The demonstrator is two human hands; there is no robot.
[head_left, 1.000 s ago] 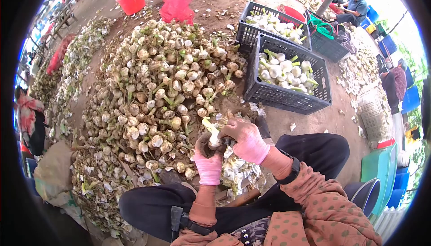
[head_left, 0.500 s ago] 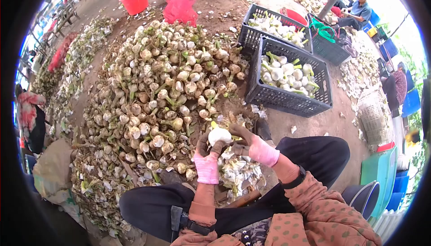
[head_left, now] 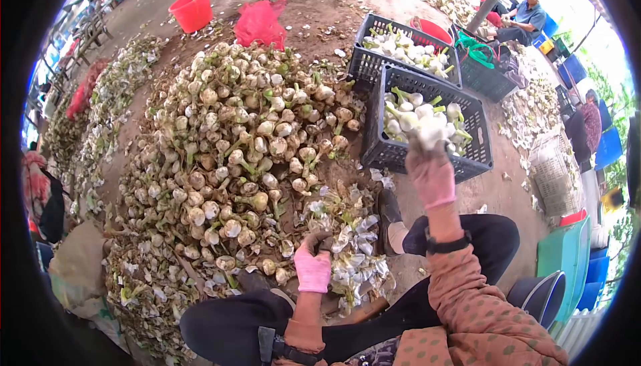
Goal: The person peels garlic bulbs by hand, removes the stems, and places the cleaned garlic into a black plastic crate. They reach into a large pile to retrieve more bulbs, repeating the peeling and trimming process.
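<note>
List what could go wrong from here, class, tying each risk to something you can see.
The white bulb in the right hand might catch the nearer crate and fall outside. Dropped from above, it could bruise the bulbs already inside. The shoe is close to loose skins, which might slip underfoot.

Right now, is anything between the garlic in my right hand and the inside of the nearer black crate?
Nothing visible blocks it. The blurred garlic in your right hand appears to be over the open-topped nearer crate, among whose contents I see only white bulbs. I can't tell its height.
</note>
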